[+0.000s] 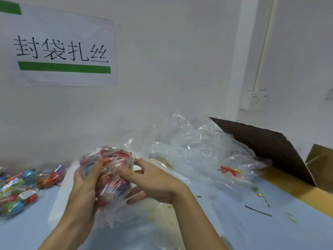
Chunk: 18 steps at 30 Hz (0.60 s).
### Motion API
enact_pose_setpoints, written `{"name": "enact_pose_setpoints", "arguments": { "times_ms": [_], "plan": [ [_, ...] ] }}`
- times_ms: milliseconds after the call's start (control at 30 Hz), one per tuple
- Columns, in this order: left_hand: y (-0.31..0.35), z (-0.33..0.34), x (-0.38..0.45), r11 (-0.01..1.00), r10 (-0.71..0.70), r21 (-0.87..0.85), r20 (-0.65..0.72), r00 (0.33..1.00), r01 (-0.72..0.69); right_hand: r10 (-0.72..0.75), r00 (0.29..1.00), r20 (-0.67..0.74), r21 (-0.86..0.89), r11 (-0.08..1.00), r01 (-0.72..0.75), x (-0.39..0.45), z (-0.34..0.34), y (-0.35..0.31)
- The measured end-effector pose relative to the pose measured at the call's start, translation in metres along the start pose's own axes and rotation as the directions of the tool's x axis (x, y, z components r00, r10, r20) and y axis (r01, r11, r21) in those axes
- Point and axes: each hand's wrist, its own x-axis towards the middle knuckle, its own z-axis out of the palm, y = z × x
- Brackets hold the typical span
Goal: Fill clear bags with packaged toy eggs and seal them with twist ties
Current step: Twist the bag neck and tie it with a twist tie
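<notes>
A white wall (171, 60) fills the far side of the scene, with a paper sign (59, 49) bearing black characters and green bars at far left and a socket (255, 100) at far right. Below it runs a pale blue desk (216, 222). A cardboard box (288, 159) sits at the right edge of the desk, one dark flap raised. Just left of the box lies a crumpled heap of clear bags (198, 150), one showing red and yellow print.

In the near middle, the person holds a filled bag (111, 170) of red and blue toy eggs above the desk. The left hand (84, 188) cups the bag from the left, fingers curled around its side. The right hand (151, 181) grips the bag's right side, and its fingertips pinch the gathered neck, where a gold twist tie (137, 158) shows; motion blur hides finer detail.

At the near left edge rest packaged eggs (19, 190) in clear wrappers. Loose twist ties (261, 201) lie scattered on the desk, near right.
</notes>
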Motion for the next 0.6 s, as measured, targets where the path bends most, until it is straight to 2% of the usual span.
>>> {"name": "enact_pose_setpoints", "arguments": {
  "times_ms": [33, 100, 200, 267, 333, 400, 467, 600],
  "plan": [
    [0.000, 0.004, -0.003, 1.000, -0.010, 0.021, 0.047, 0.999, 0.009, -0.005, 0.999, 0.033, 0.023, 1.000, 0.004, -0.004, -0.006, 0.000],
    [-0.001, 0.011, -0.008, 0.995, -0.028, 0.100, 0.092, 0.995, 0.018, -0.040, 0.999, 0.008, 0.060, 0.997, 0.039, -0.012, -0.021, -0.002],
    [0.000, 0.019, -0.008, 0.975, -0.060, 0.214, 0.018, 0.998, 0.055, -0.076, 0.989, -0.125, 0.094, 0.992, 0.088, -0.022, -0.046, -0.005],
    [0.005, 0.030, -0.007, 0.963, -0.099, 0.250, -0.014, 0.995, 0.099, -0.096, 0.970, -0.222, 0.181, 0.974, 0.138, -0.027, -0.061, -0.009],
    [0.002, 0.034, -0.015, 0.947, -0.130, 0.304, 0.068, 0.989, 0.103, -0.114, 0.929, -0.351, 0.269, 0.938, 0.217, -0.028, -0.073, -0.017],
    [-0.007, 0.040, -0.021, 0.924, -0.118, 0.372, 0.071, 0.990, 0.084, -0.112, 0.855, -0.506, 0.356, 0.876, 0.326, -0.027, -0.085, -0.029],
    [-0.018, 0.049, -0.019, 0.906, -0.064, 0.418, -0.007, 0.998, 0.060, -0.097, 0.753, -0.651, 0.419, 0.781, 0.463, -0.027, -0.098, -0.045],
    [-0.023, 0.049, -0.018, 0.891, 0.039, 0.454, -0.076, 0.996, 0.000, -0.034, 0.508, -0.861, 0.372, 0.638, 0.674, -0.035, -0.129, -0.068]
  ]
}}
